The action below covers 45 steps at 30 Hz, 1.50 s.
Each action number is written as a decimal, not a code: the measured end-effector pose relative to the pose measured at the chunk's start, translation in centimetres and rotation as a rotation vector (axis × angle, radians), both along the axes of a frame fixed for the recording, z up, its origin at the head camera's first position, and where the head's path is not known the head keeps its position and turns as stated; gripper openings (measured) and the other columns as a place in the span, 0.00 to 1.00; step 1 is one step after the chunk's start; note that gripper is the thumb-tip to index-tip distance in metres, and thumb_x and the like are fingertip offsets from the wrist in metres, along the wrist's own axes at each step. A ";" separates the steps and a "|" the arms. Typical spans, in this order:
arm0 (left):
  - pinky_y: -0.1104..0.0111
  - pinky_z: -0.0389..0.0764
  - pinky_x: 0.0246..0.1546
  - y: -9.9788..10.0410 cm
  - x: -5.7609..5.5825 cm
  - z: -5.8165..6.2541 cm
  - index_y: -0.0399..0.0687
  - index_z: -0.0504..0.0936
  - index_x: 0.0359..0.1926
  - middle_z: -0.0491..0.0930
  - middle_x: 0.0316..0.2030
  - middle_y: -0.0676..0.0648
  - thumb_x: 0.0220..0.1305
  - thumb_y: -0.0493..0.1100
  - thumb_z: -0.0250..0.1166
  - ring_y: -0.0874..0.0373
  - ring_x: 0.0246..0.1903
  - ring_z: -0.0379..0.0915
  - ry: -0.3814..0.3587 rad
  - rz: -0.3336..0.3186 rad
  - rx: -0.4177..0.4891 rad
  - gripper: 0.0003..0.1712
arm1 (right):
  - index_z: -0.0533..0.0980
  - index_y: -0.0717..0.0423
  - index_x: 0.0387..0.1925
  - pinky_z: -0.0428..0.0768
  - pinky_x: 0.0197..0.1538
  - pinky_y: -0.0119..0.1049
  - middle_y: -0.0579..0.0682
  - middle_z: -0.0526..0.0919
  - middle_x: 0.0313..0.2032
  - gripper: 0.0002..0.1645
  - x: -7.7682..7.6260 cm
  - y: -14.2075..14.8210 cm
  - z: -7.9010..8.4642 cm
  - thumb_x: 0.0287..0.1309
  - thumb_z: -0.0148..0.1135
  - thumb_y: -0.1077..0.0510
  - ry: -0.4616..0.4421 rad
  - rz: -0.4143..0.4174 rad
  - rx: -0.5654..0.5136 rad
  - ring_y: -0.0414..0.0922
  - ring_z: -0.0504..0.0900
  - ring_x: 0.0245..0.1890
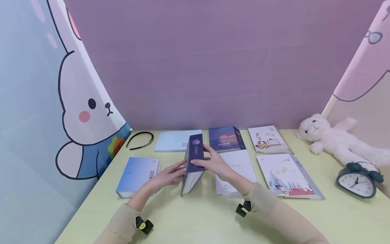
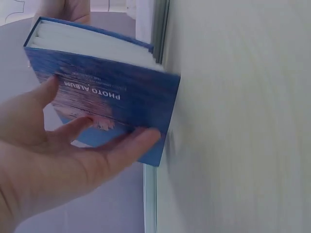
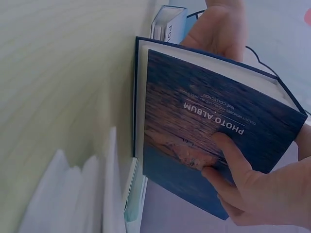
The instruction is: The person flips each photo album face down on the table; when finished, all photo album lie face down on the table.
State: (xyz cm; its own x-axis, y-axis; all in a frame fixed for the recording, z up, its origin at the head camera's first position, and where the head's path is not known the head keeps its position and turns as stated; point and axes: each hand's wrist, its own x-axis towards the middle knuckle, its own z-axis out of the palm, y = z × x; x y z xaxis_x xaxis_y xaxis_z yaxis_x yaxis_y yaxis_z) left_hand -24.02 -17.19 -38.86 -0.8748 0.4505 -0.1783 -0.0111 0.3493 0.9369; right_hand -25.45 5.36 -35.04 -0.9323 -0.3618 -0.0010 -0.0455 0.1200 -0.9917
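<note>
A thick dark-blue photo album (image 1: 196, 150) stands on its edge above the table's middle, spine toward me and slightly tilted. My right hand (image 1: 217, 165) grips it from the right, thumb on the spine and fingers on the cover. In the right wrist view those fingers lie over the picture on the cover (image 3: 194, 85). My left hand (image 1: 161, 179) touches the opposite cover with spread, mostly straight fingers, as the left wrist view shows on the album (image 2: 141, 97). White page edges face down toward me.
A blue album (image 1: 134, 174) lies left, a pale blue one (image 1: 170, 140) behind. Right lie another dark-blue album (image 1: 223, 137), a white booklet (image 1: 239, 166) and two illustrated albums (image 1: 268, 137). A headband (image 1: 129, 140), plush toy (image 1: 332, 135) and alarm clock (image 1: 356, 183) sit at the sides.
</note>
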 end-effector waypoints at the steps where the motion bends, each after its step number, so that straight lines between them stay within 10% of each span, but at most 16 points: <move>1: 0.51 0.72 0.59 0.0 0.0 -0.1 0.59 0.52 0.73 0.56 0.69 0.38 0.67 0.59 0.53 0.40 0.65 0.59 0.011 0.008 -0.014 0.38 | 0.54 0.51 0.70 0.82 0.48 0.41 0.56 0.64 0.65 0.48 0.0 0.1 -0.1 0.52 0.68 0.54 0.002 -0.014 0.008 0.55 0.75 0.57; 13: 0.51 0.70 0.60 -1.1 -0.3 -0.9 0.51 0.66 0.67 0.62 0.67 0.38 0.63 0.51 0.62 0.37 0.64 0.60 0.097 0.062 -0.142 0.33 | 0.49 0.60 0.71 0.81 0.50 0.42 0.60 0.68 0.59 0.56 -0.3 1.3 -1.4 0.48 0.71 0.55 0.007 -0.062 0.132 0.52 0.77 0.51; 28: 0.51 0.69 0.61 -2.1 -0.2 -1.2 0.49 0.69 0.64 0.64 0.65 0.36 0.64 0.50 0.61 0.39 0.64 0.60 0.086 0.094 -0.184 0.29 | 0.65 0.65 0.62 0.83 0.39 0.37 0.59 0.77 0.46 0.37 -0.9 2.3 -2.7 0.52 0.67 0.59 0.051 -0.031 0.222 0.44 0.81 0.36; 45: 0.45 0.64 0.61 -2.6 0.2 -0.8 0.53 0.70 0.64 0.63 0.66 0.40 0.64 0.48 0.61 0.40 0.65 0.57 0.070 0.124 -0.255 0.27 | 0.62 0.63 0.66 0.79 0.51 0.46 0.64 0.78 0.51 0.42 -0.1 2.6 -3.4 0.51 0.68 0.57 -0.011 0.056 0.347 0.53 0.80 0.47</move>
State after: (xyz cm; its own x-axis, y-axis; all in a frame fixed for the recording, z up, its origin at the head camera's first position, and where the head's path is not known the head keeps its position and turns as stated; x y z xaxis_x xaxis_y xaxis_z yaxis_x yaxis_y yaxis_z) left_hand -23.85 -19.78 -39.62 -0.9346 0.2875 -0.2096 -0.0072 0.5736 0.8191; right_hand -25.55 7.97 -38.42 -0.9102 -0.3887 -0.1428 -0.0513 0.4481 -0.8925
